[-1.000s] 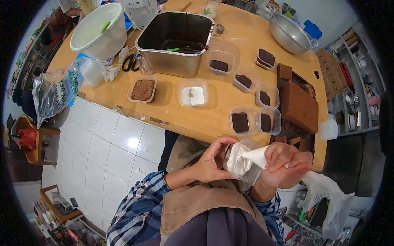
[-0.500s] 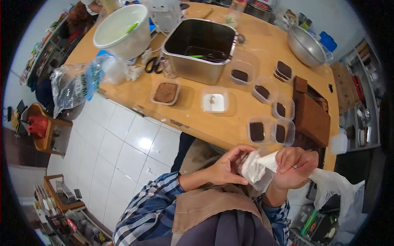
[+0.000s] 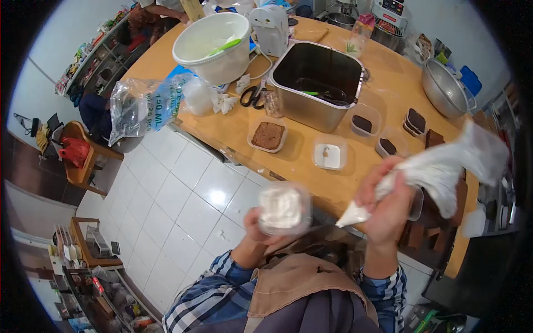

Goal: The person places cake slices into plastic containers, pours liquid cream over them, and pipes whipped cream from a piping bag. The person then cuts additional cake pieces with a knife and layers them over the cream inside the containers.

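Note:
My left hand is closed round a small clear plastic tub, held up in front of the table edge. White cream covers the top of what is inside, and the tub is slightly blurred. My right hand grips a piping bag of white cream, its tip pointing down and left, apart from the tub. On the table nearby stand a tub with a brown cake square and a tub with a white layer. My right hand and the bag partly hide more tubs holding dark cake.
A deep metal pan with a green-handled tool stands mid-table. Behind it are a white bowl and a white mixer. Scissors and a plastic bag lie left. A metal basin sits right. Another person's arm shows at the back.
My left hand has moved left and up with the tub. My right hand has lifted the piping bag away from the cream. The view has shifted, so the table appears lower and further right.

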The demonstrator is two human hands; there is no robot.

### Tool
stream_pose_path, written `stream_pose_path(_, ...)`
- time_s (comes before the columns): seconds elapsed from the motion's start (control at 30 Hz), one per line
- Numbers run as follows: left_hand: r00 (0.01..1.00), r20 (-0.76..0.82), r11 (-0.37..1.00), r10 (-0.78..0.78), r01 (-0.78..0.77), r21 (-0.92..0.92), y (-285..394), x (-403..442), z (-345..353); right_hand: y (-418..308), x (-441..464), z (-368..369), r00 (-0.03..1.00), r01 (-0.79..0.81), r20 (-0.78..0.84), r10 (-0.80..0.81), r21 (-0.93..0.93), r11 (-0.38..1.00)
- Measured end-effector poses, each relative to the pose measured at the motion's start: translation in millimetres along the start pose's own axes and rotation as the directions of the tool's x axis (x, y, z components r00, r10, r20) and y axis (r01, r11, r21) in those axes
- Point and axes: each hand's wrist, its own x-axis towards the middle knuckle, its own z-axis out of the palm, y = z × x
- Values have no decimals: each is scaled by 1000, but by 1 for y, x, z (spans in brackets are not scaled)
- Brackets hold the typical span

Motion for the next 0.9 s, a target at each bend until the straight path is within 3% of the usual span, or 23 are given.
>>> stream_pose_path(0.03,993,-67,992,100,-105,-75,8,-7,-17,8,1,7,992,-30,117,44,-117,993)
stream_pose_path(0.1,956,-161,969,246,-247,12,35,-10,-9,20,5,23,909,-62,377,179,-302,951)
stream_pose_path(0.2,944,-124,941,306,-319,-109,66,-14,7,62,5,51,834,51,488,258,-533,844)
stream_pose_path(0.27,968,-24,960,248,-249,-131,77,-12,14,69,3,64,746,11,524,411,-627,779)
stream_pose_path(0.33,970,-72,965,230,-238,-115,76,-18,9,76,-2,71,688,60,548,476,-696,715)
stream_pose_path(0.37,970,-96,967,221,-231,-107,76,-21,6,81,-5,70,684,119,592,426,-666,736)
stream_pose_path(0.43,887,-380,963,263,-262,54,67,-40,-18,91,-11,67,668,228,671,323,-598,769)
stream_pose_path(0.47,970,-161,942,182,-219,-253,67,-35,-22,93,-11,66,657,200,658,368,-623,756)
stream_pose_path(0.57,916,-368,963,162,-229,-144,72,-28,-16,94,-10,64,639,141,621,454,-675,725)
stream_pose_path(0.6,973,-208,948,101,-157,-275,77,-22,-13,92,-10,64,641,138,616,457,-678,722)
stream_pose_path(0.73,992,-79,964,101,-117,-240,98,-3,-1,103,-18,67,733,149,617,286,-556,818)
stream_pose_path(0.83,985,-102,978,135,-150,-147,112,4,2,110,-17,81,684,-165,565,461,-496,852)
stream_pose_path(0.9,974,-101,974,202,-211,-81,120,3,-2,118,-10,96,689,-293,521,504,-435,851)
